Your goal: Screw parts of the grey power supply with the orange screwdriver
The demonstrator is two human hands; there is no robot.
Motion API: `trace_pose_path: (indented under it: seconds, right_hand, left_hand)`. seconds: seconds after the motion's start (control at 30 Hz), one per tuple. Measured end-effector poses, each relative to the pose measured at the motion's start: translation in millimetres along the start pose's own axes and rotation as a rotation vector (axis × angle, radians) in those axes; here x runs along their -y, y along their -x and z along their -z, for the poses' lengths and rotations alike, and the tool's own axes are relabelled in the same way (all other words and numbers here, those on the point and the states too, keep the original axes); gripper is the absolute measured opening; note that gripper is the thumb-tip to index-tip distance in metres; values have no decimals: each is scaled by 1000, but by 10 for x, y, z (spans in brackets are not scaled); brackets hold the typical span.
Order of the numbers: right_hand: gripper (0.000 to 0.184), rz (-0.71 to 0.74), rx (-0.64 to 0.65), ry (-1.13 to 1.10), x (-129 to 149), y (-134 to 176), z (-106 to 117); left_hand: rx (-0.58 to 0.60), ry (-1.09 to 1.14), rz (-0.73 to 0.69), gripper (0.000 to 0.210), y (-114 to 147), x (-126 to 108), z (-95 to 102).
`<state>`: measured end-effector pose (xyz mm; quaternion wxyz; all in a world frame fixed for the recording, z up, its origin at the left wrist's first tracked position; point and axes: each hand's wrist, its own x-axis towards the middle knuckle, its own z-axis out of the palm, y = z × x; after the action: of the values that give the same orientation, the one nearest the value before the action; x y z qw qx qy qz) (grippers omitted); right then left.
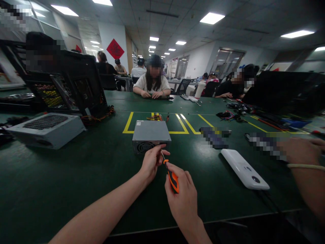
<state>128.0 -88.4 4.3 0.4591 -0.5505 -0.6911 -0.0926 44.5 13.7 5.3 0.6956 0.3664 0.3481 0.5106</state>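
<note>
Right hand (181,195) grips the orange-and-black screwdriver (171,176); left hand (151,162) fingers pinch its metal shaft beside the grey metal box (151,135).

Bare table (76,176) left; white phone (244,168) blocks the right.

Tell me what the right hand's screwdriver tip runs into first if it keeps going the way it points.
Probably the left hand, whose fingers pinch near the tip of the screwdriver held by the right hand. Just past that sits the grey power supply; depth is unclear.
</note>
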Motion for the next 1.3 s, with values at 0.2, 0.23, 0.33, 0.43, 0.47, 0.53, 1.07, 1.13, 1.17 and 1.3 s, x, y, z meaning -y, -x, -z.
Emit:
trace_pose_path:
  seconds: [0.2, 0.23, 0.33, 0.43, 0.47, 0.53, 1.07, 1.13, 1.17, 1.3]
  right_hand:
    - [27, 19, 5, 15, -3, -10, 6]
    - [25, -12, 6, -8, 1, -12, 10]
    - [27, -115, 25, -65, 10, -7, 14]
    - [25, -58, 26, -17, 13, 9, 6]
    - [24, -10, 29, 17, 14, 11, 3]
    - [24, 67, 44, 67, 21, 2, 0]
    - [32, 74, 50, 60, 9, 22, -39]
    - [32, 68, 57, 33, 12, 19, -39]
    - [31, 52, 59, 12, 15, 15, -36]
    - [30, -61, 47, -82, 27, 2, -20]
  left_hand:
    - [8, -16, -5, 39, 0, 4, 5]
    - [15, -20, -5, 39, -3, 7, 9]
    - [28, -14, -3, 37, -13, 13, 22]
    - [31, -6, 10, 36, -18, 10, 21]
    - [31, -7, 21, 36, -17, 8, 17]
    - [23, -15, 44, 36, -11, 6, 9]
    - [12, -65, 17, 34, -31, 42, 17]
    - [16, -66, 18, 34, -25, 38, 16]
    - [18, -65, 21, 34, -22, 36, 16]
    - [32, -59, 34, 34, -15, 31, 17]
